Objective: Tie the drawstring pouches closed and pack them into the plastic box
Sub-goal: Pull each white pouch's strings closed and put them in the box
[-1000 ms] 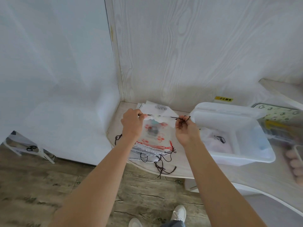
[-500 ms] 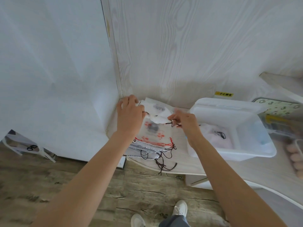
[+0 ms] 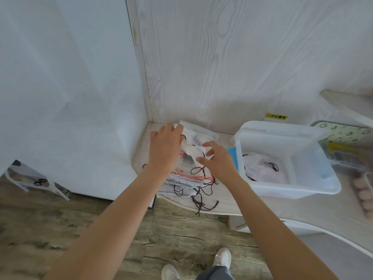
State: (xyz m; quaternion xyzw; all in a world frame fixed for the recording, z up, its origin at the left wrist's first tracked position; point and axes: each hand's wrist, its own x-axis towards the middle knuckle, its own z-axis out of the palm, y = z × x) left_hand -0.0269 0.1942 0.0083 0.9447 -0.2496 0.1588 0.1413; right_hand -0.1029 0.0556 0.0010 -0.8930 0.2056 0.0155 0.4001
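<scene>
Head view: at mid-frame the top pouch [image 3: 191, 153] lies on a stack of pouches [image 3: 186, 179] on the counter [image 3: 222, 205]. The left hand [image 3: 164, 150] pinches its gathered mouth. The right hand [image 3: 217, 161] hovers at its right edge, fingers loosely spread, grasping nothing. The sheer fabric looks featherlight, limp and likely slippery; the dark drawstrings [image 3: 198, 170] seem the surest hold. The plastic box [image 3: 286, 158], right of centre, already holds tied pouches.

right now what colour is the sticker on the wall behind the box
Yellow sticker, head view.
</scene>
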